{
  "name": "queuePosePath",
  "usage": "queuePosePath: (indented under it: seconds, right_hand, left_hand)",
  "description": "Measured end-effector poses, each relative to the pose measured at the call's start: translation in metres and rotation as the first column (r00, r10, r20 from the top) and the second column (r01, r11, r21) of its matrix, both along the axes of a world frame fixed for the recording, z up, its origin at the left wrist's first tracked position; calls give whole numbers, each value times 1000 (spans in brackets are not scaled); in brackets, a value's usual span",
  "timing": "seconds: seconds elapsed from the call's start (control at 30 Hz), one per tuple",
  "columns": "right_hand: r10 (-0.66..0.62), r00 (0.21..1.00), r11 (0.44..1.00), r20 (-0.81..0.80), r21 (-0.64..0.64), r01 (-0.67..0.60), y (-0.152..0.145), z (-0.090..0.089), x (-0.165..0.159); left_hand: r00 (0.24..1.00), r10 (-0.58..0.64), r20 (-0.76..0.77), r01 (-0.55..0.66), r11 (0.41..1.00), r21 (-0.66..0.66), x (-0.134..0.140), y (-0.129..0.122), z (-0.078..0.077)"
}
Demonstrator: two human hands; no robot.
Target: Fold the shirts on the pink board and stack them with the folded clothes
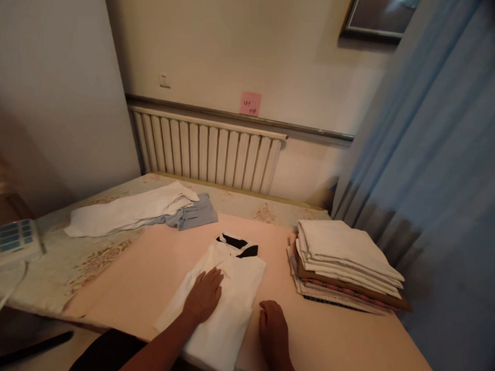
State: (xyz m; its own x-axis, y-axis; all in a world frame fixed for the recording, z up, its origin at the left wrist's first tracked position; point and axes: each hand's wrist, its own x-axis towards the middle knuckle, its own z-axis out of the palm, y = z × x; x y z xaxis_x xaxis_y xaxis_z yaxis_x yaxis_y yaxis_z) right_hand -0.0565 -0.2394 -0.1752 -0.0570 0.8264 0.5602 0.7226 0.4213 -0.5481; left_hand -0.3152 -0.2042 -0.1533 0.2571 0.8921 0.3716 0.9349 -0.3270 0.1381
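A white shirt (234,294) with a black-lined collar lies front up, folded narrow, its lower end at the near table edge. My left hand (205,294) rests flat on the shirt's chest, fingers stretched out and holding nothing. Just right of the shirt, my right hand (273,324) is over the pink cloth (153,274) with its fingers curled in; nothing shows in it. The pink cloth lies under the shirt.
Folded fabric is stacked in a pile (346,255) on the right. White trousers (131,208) and blue-grey clothing (199,212) lie at the back left. A power strip (18,244) with a white cable is at far left. A blue curtain (436,177) hangs on the right; a radiator (208,151) stands behind.
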Motion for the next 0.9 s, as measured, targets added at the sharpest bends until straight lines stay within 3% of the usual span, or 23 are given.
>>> queuePosePath:
  seconds: [0.9]
  right_hand:
    - [1,1000,1000,-22,24,0,-2,3,0]
  left_hand:
    - [1000,-1,27,0,1000,19,1,-1,0]
